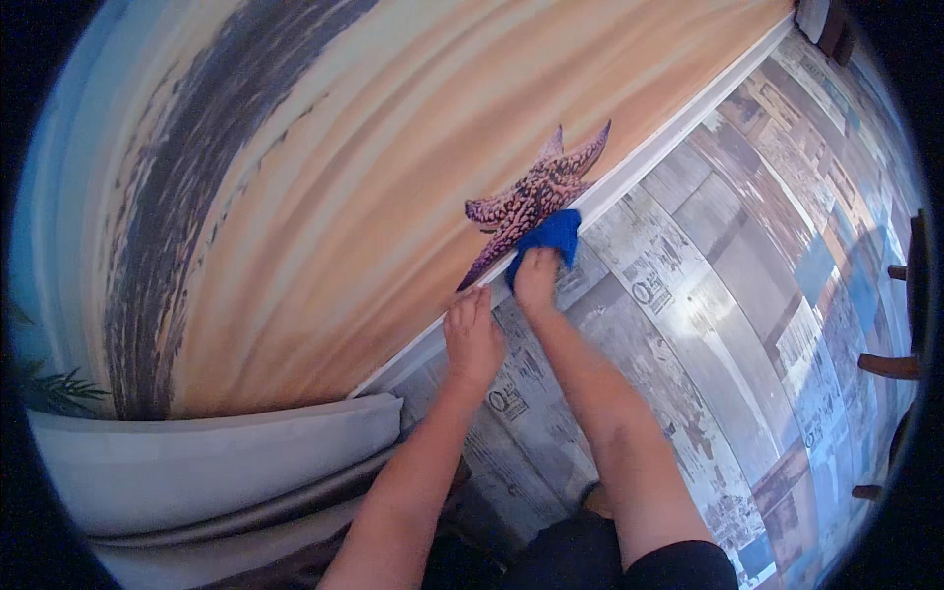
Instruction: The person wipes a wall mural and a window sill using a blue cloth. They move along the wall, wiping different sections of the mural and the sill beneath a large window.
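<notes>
A blue cloth (557,230) lies against the white baseboard (634,166), under my right hand (537,279), whose fingers press or grip its lower part. Down and to the left of it, my left hand (473,335) rests its fingertips on the baseboard's top edge and holds nothing that I can see. Just above both hands, a starfish (538,192) is pictured on the wall mural (354,221) of sand and water. My right fingertips are partly hidden by the cloth and slightly blurred.
Patchwork wood-look flooring (664,295) spreads to the right of the baseboard. A grey upholstered piece of furniture (221,457) meets the wall at the lower left. Dark furniture with brown wooden legs (889,366) stands at the right rim. Another object (833,33) sits by the baseboard's far end.
</notes>
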### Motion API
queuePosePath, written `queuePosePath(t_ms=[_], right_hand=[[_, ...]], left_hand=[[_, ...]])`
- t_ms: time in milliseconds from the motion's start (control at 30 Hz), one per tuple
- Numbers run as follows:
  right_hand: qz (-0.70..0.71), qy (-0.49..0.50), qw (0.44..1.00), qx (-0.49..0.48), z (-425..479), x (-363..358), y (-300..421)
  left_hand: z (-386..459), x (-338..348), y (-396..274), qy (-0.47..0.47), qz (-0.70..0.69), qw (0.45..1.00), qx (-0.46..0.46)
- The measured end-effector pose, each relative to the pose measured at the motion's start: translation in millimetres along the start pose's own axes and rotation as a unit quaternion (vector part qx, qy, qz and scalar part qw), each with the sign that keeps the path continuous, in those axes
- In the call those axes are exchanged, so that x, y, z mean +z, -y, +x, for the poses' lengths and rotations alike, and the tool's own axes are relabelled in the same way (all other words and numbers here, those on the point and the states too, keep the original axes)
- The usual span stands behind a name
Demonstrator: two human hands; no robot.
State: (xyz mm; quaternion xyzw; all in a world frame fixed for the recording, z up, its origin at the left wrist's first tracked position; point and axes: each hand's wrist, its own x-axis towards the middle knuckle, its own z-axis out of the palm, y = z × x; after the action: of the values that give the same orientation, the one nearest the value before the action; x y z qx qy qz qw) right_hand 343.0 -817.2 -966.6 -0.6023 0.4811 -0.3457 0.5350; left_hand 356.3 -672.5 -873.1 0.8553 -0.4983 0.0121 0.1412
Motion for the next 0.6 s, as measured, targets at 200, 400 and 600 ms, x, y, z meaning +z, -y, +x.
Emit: queuePosePath(t_ms=[200,400,600], right_hand=[[0.007,-0.141,0.987,-0.082,98.4,-23.0,-68.3],[-0.005,-0.04,0.999,-0.015,11.2,-0.3,-13.4],[-0.135,0.089,0.982,-0.101,-44.6,11.3,-1.2]], left_hand=[[8.3,14.7,-13.1,-0.053,0.034,0.997,0.036],[8.1,8.8,-4.7,-0.027,0.068,0.997,-0.01],[7.6,20.2,0.3,-0.033,0.168,0.985,0.022]])
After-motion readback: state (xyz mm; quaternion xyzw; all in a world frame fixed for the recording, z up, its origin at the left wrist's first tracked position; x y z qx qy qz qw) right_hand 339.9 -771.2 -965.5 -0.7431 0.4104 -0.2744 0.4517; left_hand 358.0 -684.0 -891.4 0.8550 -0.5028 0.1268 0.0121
